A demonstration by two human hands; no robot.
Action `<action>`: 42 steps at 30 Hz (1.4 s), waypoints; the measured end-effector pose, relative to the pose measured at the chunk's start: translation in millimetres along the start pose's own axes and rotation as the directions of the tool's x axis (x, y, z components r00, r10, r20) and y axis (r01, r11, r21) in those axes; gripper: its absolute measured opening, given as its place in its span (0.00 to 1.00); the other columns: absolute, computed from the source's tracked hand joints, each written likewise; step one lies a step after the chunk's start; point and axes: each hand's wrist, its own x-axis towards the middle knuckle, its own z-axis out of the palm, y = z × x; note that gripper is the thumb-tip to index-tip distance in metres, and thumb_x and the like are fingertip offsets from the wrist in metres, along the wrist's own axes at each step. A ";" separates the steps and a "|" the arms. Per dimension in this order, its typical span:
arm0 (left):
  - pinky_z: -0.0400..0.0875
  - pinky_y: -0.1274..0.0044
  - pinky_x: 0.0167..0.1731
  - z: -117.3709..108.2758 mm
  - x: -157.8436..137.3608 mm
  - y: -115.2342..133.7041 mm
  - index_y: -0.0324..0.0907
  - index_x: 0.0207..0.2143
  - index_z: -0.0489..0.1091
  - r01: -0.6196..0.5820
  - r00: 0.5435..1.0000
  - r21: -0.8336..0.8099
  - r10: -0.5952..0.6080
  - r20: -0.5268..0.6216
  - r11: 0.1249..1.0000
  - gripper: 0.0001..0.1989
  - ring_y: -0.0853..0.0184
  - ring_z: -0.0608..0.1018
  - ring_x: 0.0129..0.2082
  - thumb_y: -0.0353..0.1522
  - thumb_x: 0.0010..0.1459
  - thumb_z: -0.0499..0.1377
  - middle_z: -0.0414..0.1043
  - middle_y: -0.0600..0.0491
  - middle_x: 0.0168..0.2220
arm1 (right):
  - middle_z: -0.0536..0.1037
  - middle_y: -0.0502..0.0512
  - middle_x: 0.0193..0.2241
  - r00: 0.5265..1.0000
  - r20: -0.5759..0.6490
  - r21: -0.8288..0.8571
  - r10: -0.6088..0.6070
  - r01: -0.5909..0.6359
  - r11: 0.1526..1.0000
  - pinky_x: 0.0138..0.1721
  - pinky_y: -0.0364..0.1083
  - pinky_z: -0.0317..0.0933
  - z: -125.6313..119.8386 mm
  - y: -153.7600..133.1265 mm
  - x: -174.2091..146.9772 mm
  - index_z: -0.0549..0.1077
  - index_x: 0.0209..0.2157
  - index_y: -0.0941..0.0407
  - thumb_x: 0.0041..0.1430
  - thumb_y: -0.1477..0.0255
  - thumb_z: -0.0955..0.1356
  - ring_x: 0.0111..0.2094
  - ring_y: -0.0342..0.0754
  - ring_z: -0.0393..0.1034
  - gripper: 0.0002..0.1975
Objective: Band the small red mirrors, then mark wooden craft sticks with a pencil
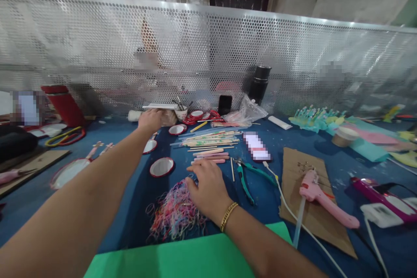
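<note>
My left hand [150, 120] reaches to the back of the table, at the near edge of a flat white object [161, 106] and beside a clear-wrapped beige bundle [169, 118]. Its fingertips are hidden, so I cannot tell whether it grips anything. Lower down, my right hand [208, 189], with a gold chain bracelet [228, 216], rests over the edge of a tangled heap of multicoloured thin loops [177, 215]. Its fingers are loosely spread, and no object shows in them. Just beyond lie several pink sticks [211, 155]. Teal-handled pliers [247, 178] are to its right.
A pink glue gun [314, 193] lies on cardboard [293, 167], with a white cable [286, 206] nearby. Green sheet [169, 260] covers the front edge. Red-rimmed white discs [162, 167], wooden sticks [211, 138] and a phone [256, 145] are about. A perforated metal panel [182, 52] stands behind.
</note>
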 end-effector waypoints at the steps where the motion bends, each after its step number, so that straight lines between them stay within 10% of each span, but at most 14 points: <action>1: 0.61 0.66 0.55 -1.1 1.2 0.7 0.35 0.58 0.67 -0.014 1.000 0.032 0.013 0.011 0.999 0.24 0.54 0.69 0.57 0.25 0.61 0.48 0.69 0.38 0.58 | 0.77 0.56 0.48 1.000 0.002 0.002 0.005 -0.005 1.000 0.59 0.55 0.57 -0.1 -0.3 -0.2 0.78 0.45 0.54 0.59 0.70 0.69 0.54 0.55 0.66 0.12; 11: 0.64 0.65 0.45 -14.6 -5.6 9.7 0.30 0.49 0.71 -0.033 0.998 0.243 0.017 0.064 0.969 0.19 0.54 0.74 0.46 0.27 0.66 0.44 0.74 0.34 0.46 | 0.76 0.56 0.49 1.000 0.029 -0.003 0.007 -0.007 1.000 0.59 0.55 0.56 -0.6 -2.0 -0.9 0.77 0.45 0.54 0.61 0.70 0.68 0.54 0.55 0.65 0.11; 18: 0.64 0.64 0.47 -6.0 -7.8 -3.6 0.36 0.49 0.71 -0.247 0.957 0.272 0.279 -0.083 0.930 0.19 0.51 0.71 0.50 0.27 0.63 0.45 0.71 0.35 0.47 | 0.77 0.55 0.48 0.998 0.054 -0.014 0.023 -0.023 1.000 0.58 0.54 0.55 -5.0 -4.6 -1.2 0.77 0.45 0.54 0.61 0.70 0.68 0.53 0.54 0.65 0.11; 42: 0.63 0.67 0.51 -35.2 -21.2 -11.5 0.39 0.48 0.70 -0.087 0.985 0.164 0.110 -0.137 0.983 0.17 0.53 0.71 0.53 0.29 0.63 0.46 0.71 0.39 0.51 | 0.80 0.55 0.45 0.994 0.108 -0.054 0.031 -0.025 0.998 0.56 0.54 0.55 -5.4 -5.2 -1.8 0.78 0.43 0.53 0.62 0.68 0.68 0.53 0.54 0.68 0.10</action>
